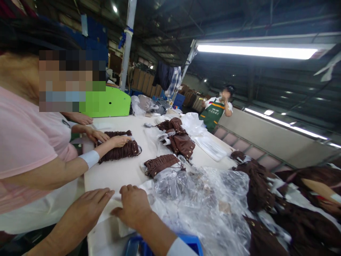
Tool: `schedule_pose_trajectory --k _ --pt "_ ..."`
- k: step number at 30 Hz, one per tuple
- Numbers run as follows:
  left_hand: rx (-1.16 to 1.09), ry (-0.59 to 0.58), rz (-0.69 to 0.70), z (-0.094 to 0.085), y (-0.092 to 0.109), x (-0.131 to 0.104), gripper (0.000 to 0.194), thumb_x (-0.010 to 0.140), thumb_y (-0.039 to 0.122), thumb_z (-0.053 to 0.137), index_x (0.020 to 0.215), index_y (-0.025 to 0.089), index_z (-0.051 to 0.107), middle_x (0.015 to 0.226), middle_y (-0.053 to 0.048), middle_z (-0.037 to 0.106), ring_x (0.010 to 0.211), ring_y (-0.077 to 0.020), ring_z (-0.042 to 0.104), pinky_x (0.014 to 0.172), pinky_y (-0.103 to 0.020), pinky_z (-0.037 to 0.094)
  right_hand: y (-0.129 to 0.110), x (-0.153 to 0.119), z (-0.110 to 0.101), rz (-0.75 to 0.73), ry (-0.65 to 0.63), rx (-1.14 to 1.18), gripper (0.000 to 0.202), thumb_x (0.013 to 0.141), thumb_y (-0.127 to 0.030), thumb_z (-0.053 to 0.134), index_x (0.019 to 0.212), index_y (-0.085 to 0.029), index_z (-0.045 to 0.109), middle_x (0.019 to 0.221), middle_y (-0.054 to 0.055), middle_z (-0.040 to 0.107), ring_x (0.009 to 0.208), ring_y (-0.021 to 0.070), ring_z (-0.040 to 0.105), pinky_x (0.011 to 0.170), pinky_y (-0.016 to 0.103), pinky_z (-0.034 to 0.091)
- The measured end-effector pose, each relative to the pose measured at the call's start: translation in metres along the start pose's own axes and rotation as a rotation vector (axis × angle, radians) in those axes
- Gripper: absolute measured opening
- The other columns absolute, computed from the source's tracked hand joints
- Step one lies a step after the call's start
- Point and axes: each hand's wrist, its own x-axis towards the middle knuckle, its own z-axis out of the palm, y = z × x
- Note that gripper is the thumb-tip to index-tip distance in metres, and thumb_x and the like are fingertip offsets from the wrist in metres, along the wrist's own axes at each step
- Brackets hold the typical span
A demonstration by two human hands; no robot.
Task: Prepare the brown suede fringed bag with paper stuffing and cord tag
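My left hand [89, 206] is over the table's near left edge, its fingers stretched out and nothing seen in them. To its right, my right hand [135, 206] has its thumb apart and its fingers loosely bent. White wrapping material [124, 227] lies under the right hand; whether they touch is unclear. Just beyond is a gathered brown bag [162, 165], with crumpled clear plastic bags [197, 199] beside it. A blue bin [189, 241] sits below my right forearm.
At left, a co-worker in pink [34, 142] presses a brown ruched bag [119, 147] on the white table [106, 177]. More brown bags [181, 138] lie farther back, and a brown pile [306, 209] fills the right. Another person in a green apron [213, 113] stands beyond.
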Motion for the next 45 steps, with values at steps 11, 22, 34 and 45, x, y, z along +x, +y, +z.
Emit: schedule_pose_trajectory --k 11,22,34,45 --pt "-0.316 0.273 -0.242 0.007 0.029 -0.003 0.04 0.096 0.048 0.047 0.125 0.022 0.056 0.122 -0.01 0.066 0.114 -0.0274 0.062 0.102 -0.043 0.047 0.042 0.005 0.009 0.46 0.252 0.545 0.02 0.086 -0.033 0.057 0.091 -0.018 0.069 0.088 0.011 0.076 0.084 0.0242 0.071 0.071 0.031 0.049" --pt "-1.527 -0.076 -0.914 0.017 0.05 0.034 0.074 0.076 0.068 0.062 0.126 0.016 0.049 0.092 -0.011 0.071 0.074 -0.0247 0.071 0.063 -0.036 0.058 0.035 -0.003 0.012 0.341 0.186 0.589 0.021 0.082 -0.037 0.061 0.083 -0.018 0.072 0.069 0.001 0.069 0.061 0.0131 0.057 0.054 0.024 0.031" --pt "-1.661 -0.21 -1.0 0.003 0.041 0.032 0.065 0.061 0.071 0.074 0.097 0.017 0.065 0.078 -0.009 0.073 0.066 -0.0242 0.071 0.06 -0.034 0.056 0.02 0.0 0.014 0.263 0.026 0.37 0.021 0.083 -0.032 0.056 0.092 -0.021 0.071 0.083 0.003 0.075 0.069 0.015 0.061 0.055 0.025 0.03" --pt "-1.666 -0.217 -1.052 -0.001 0.037 0.027 0.064 0.064 0.075 0.07 0.088 0.015 0.064 0.074 -0.01 0.072 0.065 -0.0252 0.07 0.06 -0.036 0.056 0.024 0.0 0.014 0.123 -0.084 0.376 0.02 0.088 -0.032 0.056 0.09 -0.02 0.072 0.086 0.003 0.076 0.074 0.015 0.064 0.058 0.023 0.035"
